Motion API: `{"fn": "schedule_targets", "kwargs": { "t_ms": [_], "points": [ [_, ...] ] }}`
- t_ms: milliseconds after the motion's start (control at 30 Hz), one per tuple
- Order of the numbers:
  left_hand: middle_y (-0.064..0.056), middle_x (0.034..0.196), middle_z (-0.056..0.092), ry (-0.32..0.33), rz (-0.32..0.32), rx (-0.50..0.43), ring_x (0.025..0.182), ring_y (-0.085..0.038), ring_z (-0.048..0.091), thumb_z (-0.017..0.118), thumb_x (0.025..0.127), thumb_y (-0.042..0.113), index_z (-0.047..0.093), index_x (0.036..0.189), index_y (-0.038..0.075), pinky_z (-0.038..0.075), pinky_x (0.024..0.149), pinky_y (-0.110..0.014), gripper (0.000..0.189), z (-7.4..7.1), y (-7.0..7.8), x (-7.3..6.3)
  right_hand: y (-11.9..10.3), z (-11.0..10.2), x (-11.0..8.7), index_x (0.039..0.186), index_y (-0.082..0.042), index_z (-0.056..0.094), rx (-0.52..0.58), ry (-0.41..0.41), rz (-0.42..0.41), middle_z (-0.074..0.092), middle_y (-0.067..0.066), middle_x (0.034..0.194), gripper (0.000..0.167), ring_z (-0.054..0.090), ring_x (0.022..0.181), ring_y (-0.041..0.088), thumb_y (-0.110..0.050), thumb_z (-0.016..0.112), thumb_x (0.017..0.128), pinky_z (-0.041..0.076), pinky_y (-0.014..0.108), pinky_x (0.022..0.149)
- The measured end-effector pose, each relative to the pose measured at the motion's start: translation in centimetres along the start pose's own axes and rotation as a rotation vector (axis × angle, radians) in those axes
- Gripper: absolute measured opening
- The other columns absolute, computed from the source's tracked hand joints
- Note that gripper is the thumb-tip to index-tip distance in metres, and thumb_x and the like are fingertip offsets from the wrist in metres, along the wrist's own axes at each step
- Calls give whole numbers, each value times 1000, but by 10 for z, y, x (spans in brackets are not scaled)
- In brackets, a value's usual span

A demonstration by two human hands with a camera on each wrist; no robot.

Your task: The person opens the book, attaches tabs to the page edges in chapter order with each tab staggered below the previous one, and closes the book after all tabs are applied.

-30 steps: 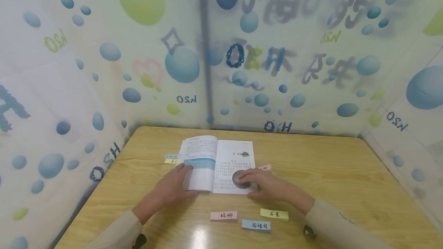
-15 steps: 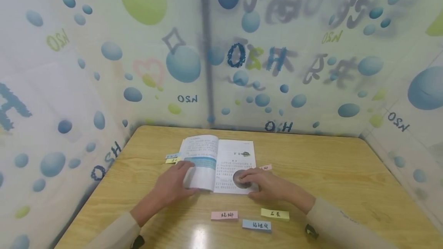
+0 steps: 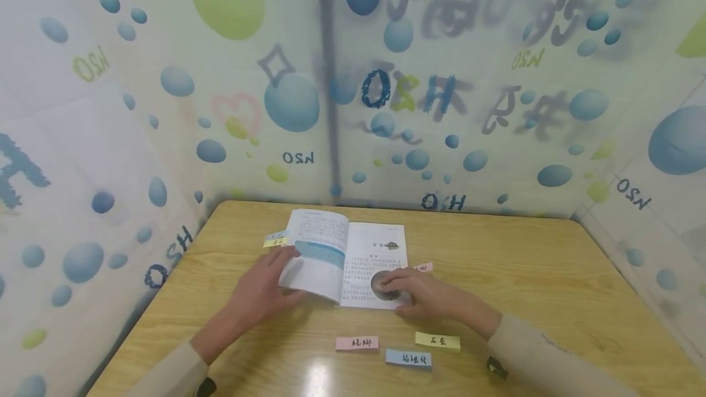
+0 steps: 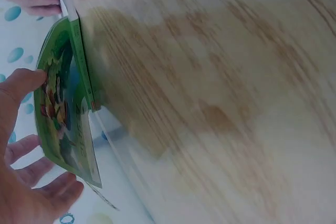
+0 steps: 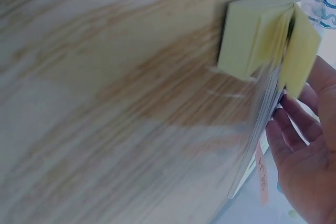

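An open book [image 3: 375,262] with printed pages lies on the wooden table, its left half tilted up. My left hand [image 3: 261,287] holds that half, fingers over its outer edge and thumb along the near edge. In the left wrist view, the green illustrated cover [image 4: 63,103] shows raised off the table between thumb and fingers. My right hand [image 3: 427,296] rests at the right page, fingertips on a round grey disc shape [image 3: 379,290] and thumb by the near edge. The right wrist view shows its fingers extended against the page edges [image 5: 252,135].
Pink [image 3: 357,344], blue [image 3: 408,359] and yellow [image 3: 447,342] sticky-note pads with handwriting lie before the book. Blue and yellow tabs [image 3: 276,241] stick out on the left, a pink tab [image 3: 423,267] on the right. A patterned curtain wall [image 3: 469,139] stands behind the table.
My left hand has moved left and slightly up, tilting the book's left half up off the table. The right hand has stayed in place.
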State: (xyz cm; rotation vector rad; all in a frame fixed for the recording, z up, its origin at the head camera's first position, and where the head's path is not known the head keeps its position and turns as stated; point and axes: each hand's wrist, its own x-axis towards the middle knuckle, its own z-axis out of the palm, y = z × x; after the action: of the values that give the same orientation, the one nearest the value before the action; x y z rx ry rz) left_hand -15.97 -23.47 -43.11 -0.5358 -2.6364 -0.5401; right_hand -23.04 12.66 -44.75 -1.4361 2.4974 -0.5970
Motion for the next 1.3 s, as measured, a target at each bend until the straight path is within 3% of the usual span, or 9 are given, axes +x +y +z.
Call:
{"fn": "schedule_targets", "kwargs": {
  "t_ms": [267,500,767,1000,1067,1133,1300],
  "points": [
    [-17,144,51,-13,-14,-90,127,-37,54,93,74,25,56,134,4,52,95,-50,73,-6,5,7,3,-1,-3,134,-4,64,1,-10,12,56,10,143,46,50,132,29,-13,77,90,41,43,109],
    [-16,145,51,22,105,-198,129,-34,53,93,74,14,51,139,0,52,95,-46,79,-3,14,19,9,-5,-11,128,-10,69,45,3,48,61,2,135,42,54,126,20,-11,77,87,45,39,105],
    [-19,157,33,2,266,-303,140,-33,39,88,78,3,37,149,-1,49,100,-44,89,6,32,39,19,-21,-29,119,-7,71,45,89,-13,67,5,122,27,61,116,21,-7,74,91,50,41,99],
    [-21,161,22,-22,291,-377,132,-40,47,84,81,1,18,157,2,53,94,-48,101,23,51,54,26,-35,-46,124,-7,70,78,111,60,66,5,128,29,60,120,23,-10,72,95,49,45,100],
    [-23,157,28,-68,265,-373,125,-40,52,83,84,7,13,158,3,53,92,-49,102,32,54,57,27,-38,-52,125,-7,70,82,115,94,66,4,127,29,60,119,23,-11,72,96,49,45,100],
    [-22,155,33,-153,226,-356,126,-39,52,79,90,15,18,159,6,51,96,-50,93,40,56,60,28,-40,-58,123,-6,70,81,124,114,67,4,123,28,62,115,24,-12,72,96,51,46,96],
    [-20,161,30,-481,157,-231,143,-42,33,63,102,23,42,155,15,34,112,-54,58,58,60,63,30,-43,-71,119,-3,69,66,151,117,67,4,115,25,65,105,25,-13,71,96,56,44,87]
  ]
}}
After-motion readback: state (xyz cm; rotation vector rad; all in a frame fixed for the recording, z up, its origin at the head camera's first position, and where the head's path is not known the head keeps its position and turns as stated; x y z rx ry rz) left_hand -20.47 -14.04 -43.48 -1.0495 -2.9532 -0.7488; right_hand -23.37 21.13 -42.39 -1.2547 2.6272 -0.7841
